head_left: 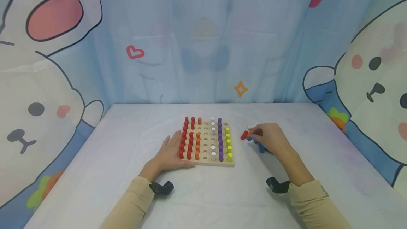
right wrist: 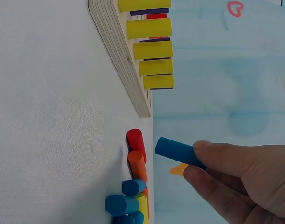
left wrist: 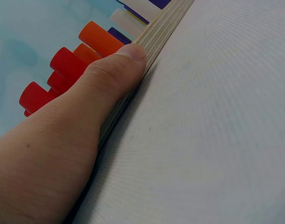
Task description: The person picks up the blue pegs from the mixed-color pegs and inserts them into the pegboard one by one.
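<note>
A wooden peg board (head_left: 213, 164) holds columns of red, orange, white, purple and yellow pegs, with bare holes among them. My left hand (head_left: 171, 153) rests against its left side, fingers fairly straight. In the left wrist view, the thumb (left wrist: 109, 74) lies along the board's near edge. Right of the board, my right hand (head_left: 273, 137) pinches a blue peg (right wrist: 175, 150) between thumb and fingertips. The right wrist view shows that peg tilted, raised above the loose pegs.
Loose pegs lie right of the board, partly hidden by my right hand: a red peg (right wrist: 136, 144), an orange peg (right wrist: 137, 165), several blue pegs (right wrist: 121, 204) and some yellow. A white cloth (head_left: 127, 144) covers the table. A printed curtain (head_left: 203, 45) hangs behind.
</note>
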The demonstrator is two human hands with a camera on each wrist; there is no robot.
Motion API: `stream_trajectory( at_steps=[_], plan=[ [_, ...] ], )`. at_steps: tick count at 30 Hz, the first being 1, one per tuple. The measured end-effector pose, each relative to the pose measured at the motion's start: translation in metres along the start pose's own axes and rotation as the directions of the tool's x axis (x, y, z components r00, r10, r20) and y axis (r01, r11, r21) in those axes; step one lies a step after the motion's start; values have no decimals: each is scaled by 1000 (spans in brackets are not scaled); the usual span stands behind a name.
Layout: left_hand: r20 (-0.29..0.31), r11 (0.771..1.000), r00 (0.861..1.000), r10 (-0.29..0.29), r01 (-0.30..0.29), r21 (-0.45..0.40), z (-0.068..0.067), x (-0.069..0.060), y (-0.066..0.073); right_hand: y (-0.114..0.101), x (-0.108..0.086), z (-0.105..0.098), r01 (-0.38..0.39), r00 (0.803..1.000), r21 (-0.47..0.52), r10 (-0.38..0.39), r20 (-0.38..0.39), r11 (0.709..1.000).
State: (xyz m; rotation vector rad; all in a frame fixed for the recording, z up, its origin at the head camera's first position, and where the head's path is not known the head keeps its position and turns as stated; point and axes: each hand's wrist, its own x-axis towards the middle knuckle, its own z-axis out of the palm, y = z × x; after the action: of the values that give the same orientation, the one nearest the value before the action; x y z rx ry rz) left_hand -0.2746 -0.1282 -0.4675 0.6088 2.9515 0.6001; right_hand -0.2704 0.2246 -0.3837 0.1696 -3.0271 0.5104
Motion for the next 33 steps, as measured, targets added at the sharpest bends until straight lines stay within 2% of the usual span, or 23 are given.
stream_trajectory(
  at_steps=[8, 10, 14, 17, 23, 25, 31, 33],
  plan=[
    [-1, 1000, 1000, 2, -2, 5, 1, 1, -1, 4, 1, 3, 11, 998, 78, -6, -70, 997],
    [-2, 1000, 1000, 2, -2, 6, 1, 1, -1, 14, 8, 14, 23, 995, 89, -14, -101, 996],
    [-5, 1000, 1000, 4, -4, 1, 1, 1, -1, 15, 9, 15, 27, 992, 107, -13, -122, 994],
    [-5, 1000, 1000, 2, -2, -2, 1, 1, -1, 6, 1, 6, 9, 994, 133, 5, -107, 991],
    [-8, 1000, 1000, 6, -6, -5, 1, 2, 0, 10, 4, 7, -2, 995, 187, 21, -99, 982],
    [-4, 1000, 1000, 4, -4, -5, 1, 1, 0, 18, 12, 16, -5, 994, 204, 28, -109, 979],
    [0, 1000, 1000, 2, -2, -3, 0, 1, 0, 75, 55, 72, 10, 982, 192, 27, -188, 981],
    [-1, 1000, 1000, 2, -2, -6, 0, 1, 0, 80, 58, 78, 18, 975, 196, 26, -219, 980]
  ],
)
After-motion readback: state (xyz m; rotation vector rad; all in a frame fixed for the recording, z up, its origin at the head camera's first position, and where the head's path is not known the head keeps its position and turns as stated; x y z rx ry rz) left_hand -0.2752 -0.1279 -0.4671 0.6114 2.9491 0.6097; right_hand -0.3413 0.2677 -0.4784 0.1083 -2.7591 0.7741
